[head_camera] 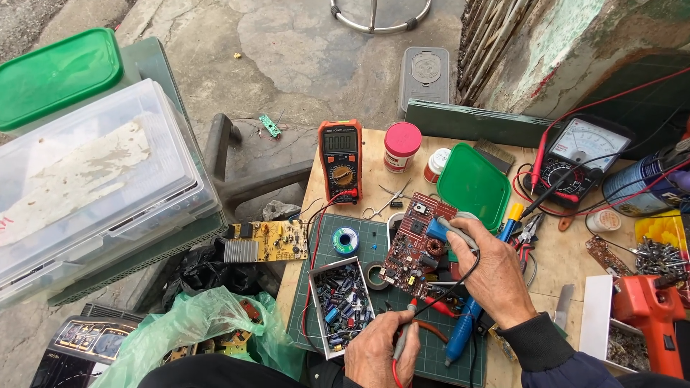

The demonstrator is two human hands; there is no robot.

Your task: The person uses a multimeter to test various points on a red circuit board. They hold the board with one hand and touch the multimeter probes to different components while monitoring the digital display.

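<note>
I work on the bench, over the green cutting mat. The red circuit board stands tilted at centre, just right of the capacitor tray. My right hand has its grip clamped on the board's far edge; my left hand pinches a probe. I judge it best to hold the board firm and land the tip on one joint only.

The left hand is seen low in the view, back turned upward, the fingers curled shut in a pen-like grip around something thin. The right hand is held higher and further forward, knuckles up, the fingers bent and closed in a grasp, the thumb pressed along the side. The right wrist is covered by a dark sleeve cuff.
</note>
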